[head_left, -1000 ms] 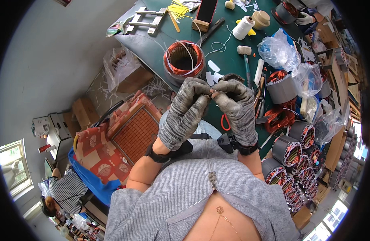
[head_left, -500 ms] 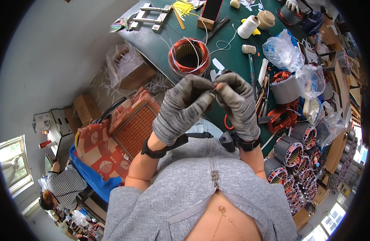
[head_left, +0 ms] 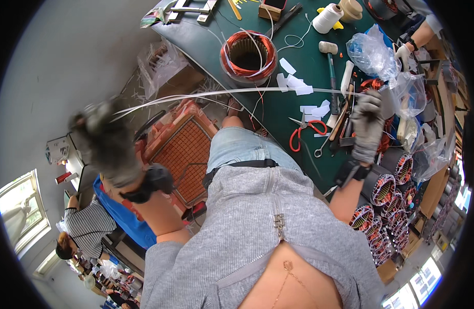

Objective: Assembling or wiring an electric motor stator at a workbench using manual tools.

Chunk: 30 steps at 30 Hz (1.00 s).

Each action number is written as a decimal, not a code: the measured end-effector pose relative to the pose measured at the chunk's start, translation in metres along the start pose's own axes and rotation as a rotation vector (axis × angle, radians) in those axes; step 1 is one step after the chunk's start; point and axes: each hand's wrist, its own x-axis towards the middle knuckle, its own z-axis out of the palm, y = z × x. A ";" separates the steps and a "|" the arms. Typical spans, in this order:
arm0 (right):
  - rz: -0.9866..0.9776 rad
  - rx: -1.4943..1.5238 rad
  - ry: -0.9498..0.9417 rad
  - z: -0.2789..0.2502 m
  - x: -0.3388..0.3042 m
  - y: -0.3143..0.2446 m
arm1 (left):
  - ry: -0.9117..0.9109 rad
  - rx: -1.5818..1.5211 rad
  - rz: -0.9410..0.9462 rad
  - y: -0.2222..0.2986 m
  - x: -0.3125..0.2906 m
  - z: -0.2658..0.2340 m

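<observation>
A long white cord (head_left: 206,94), doubled into two strands toward its left part, stretches across in front of me between both gloved hands. My left hand (head_left: 105,141), blurred by motion, is out at the far left, and the strands run into it. My right hand (head_left: 368,123) is closed at the cord's other end, over the tools on the bench. Below the cord's middle, thin wires dangle. Just beyond it stands a motor stator (head_left: 270,51) wound with copper wire, with white cord looped around its top.
Red-handled scissors (head_left: 300,135), white paper slips (head_left: 297,86) and a hammer (head_left: 331,67) lie on the green bench (head_left: 298,56). A cord spool (head_left: 327,19) stands behind. Several wound stators (head_left: 378,188) are stacked at right. A co-worker's gloved hand (head_left: 403,54) reaches in near plastic bags. A chair (head_left: 183,159) is at left.
My hands have parted from close together near the stator, left hand swinging far left, right hand moving right. The white cord now spans between them. A co-worker's arm has come in at upper right.
</observation>
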 end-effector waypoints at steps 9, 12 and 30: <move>-0.629 -2.112 0.297 0.031 -0.015 0.035 | -0.065 0.908 -0.134 0.010 -0.020 0.027; 0.462 -2.260 0.389 0.032 -0.005 0.143 | -0.394 1.127 0.104 -0.057 -0.032 0.085; -0.027 -2.544 0.220 -0.020 0.004 -0.153 | 0.570 2.631 -1.092 0.404 -0.095 -0.421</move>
